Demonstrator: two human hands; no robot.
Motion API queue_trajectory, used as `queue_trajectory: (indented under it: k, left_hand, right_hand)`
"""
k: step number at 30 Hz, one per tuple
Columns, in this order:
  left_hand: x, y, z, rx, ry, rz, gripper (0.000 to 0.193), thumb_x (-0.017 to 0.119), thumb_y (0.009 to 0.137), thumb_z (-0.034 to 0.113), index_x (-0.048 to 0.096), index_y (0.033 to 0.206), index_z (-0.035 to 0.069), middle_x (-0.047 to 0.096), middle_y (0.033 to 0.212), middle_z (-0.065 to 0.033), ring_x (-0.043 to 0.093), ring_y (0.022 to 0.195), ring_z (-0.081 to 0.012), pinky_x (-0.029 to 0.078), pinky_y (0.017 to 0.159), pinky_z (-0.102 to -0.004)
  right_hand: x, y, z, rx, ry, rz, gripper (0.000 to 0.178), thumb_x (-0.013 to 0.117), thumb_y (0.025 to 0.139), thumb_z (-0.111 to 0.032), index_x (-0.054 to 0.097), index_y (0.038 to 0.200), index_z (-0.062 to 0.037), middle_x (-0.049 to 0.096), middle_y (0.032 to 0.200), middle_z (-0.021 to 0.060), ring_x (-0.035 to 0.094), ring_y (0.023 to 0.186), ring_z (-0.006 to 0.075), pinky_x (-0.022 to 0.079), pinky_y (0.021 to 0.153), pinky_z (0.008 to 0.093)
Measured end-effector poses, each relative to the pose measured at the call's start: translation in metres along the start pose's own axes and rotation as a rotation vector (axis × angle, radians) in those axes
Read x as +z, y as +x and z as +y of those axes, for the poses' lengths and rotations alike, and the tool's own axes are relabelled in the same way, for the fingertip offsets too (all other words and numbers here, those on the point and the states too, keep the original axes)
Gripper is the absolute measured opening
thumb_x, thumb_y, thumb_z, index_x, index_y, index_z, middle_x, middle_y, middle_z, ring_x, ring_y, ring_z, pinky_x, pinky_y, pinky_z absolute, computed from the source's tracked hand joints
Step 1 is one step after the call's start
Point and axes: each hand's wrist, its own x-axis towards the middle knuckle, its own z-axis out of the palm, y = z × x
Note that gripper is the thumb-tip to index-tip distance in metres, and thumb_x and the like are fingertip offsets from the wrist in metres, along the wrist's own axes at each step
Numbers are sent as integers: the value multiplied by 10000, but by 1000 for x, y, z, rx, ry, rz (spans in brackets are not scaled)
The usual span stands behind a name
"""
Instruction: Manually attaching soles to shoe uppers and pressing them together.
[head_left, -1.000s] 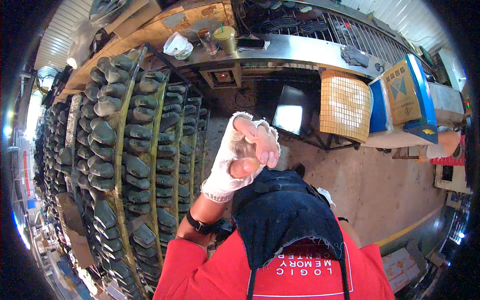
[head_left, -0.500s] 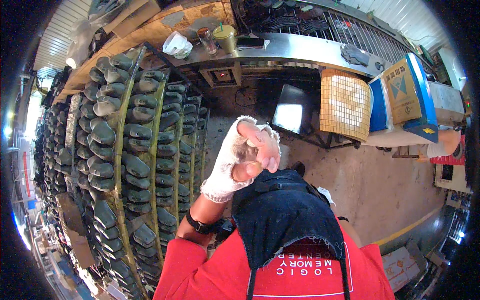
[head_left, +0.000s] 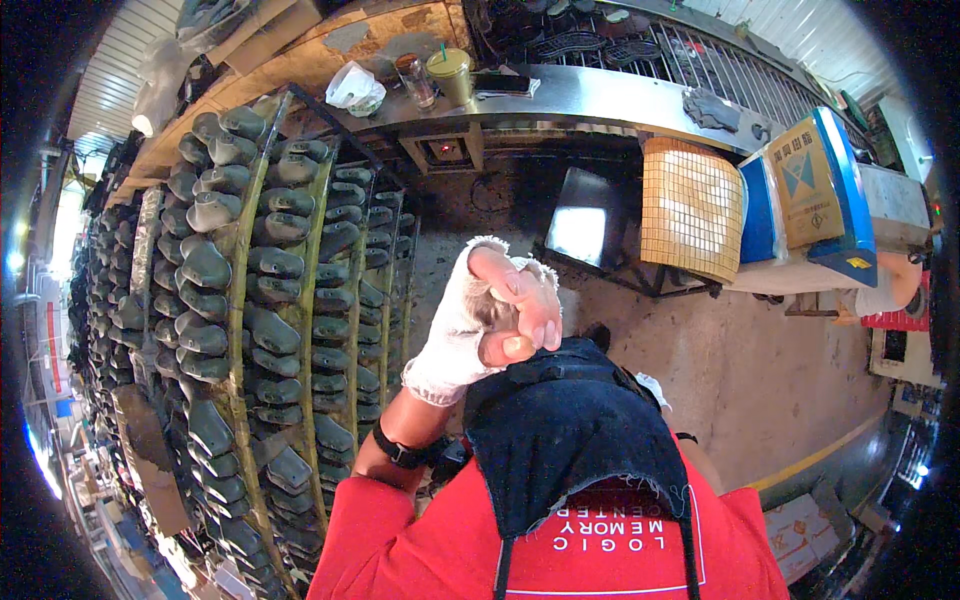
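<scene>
My left hand [head_left: 495,310] is raised in front of my body, in a white knitted glove that leaves the fingertips bare. Its fingers curl loosely toward the thumb, and I make out nothing between them. A dark band circles the left wrist. Just below the hand hangs a dark denim apron [head_left: 575,430] over my red shirt [head_left: 400,540]. Of my right hand [head_left: 652,390], only a scrap of white glove shows past the apron's right edge. The apron hides its fingers and anything they may hold.
Racks of dark green shoe lasts [head_left: 275,330] fill the left side. Ahead runs a metal bench [head_left: 600,90] with a lidded cup [head_left: 450,78], a glass jar [head_left: 414,80] and a white plastic bag [head_left: 355,90]. A tiled seat mat [head_left: 690,205] and a cardboard box [head_left: 803,180] stand right.
My left hand has shifted very slightly, its thumb and fingers changing position a little. Its loose curl remains. The right hand stays behind the apron, and the surroundings look the same.
</scene>
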Motion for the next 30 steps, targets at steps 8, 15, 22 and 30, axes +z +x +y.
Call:
queue_trajectory:
  k: [8,15,22,30]
  left_hand:
    - [-2,7,8,69,-30,-48,444,828,849,81,500,1143,139,670,871,-58,638,847,-226,520,743,-383]
    - [-3,2,-2,80,54,-72,477,839,832,70,507,1168,135,688,859,-59,649,846,-236,522,737,-391]
    - [-4,2,1,96,43,-62,503,848,817,64,501,1174,136,699,852,-61,656,834,-248,524,732,-401]
    - [13,6,-1,108,-37,34,380,838,833,103,552,1083,122,681,822,-49,631,784,-230,516,689,-376]
  right_hand:
    - [28,1,65,207,107,-113,321,495,1006,-312,661,899,-58,701,951,165,676,925,363,520,775,439]
    - [45,6,69,354,421,-126,357,527,1007,-348,690,944,-37,705,919,137,672,923,315,503,813,419]
    - [62,5,89,352,517,16,332,604,998,-345,719,963,-35,718,910,79,663,874,246,492,794,382]
    - [50,4,79,459,662,-55,302,661,980,-299,729,1017,-7,734,959,57,664,896,202,502,814,349]
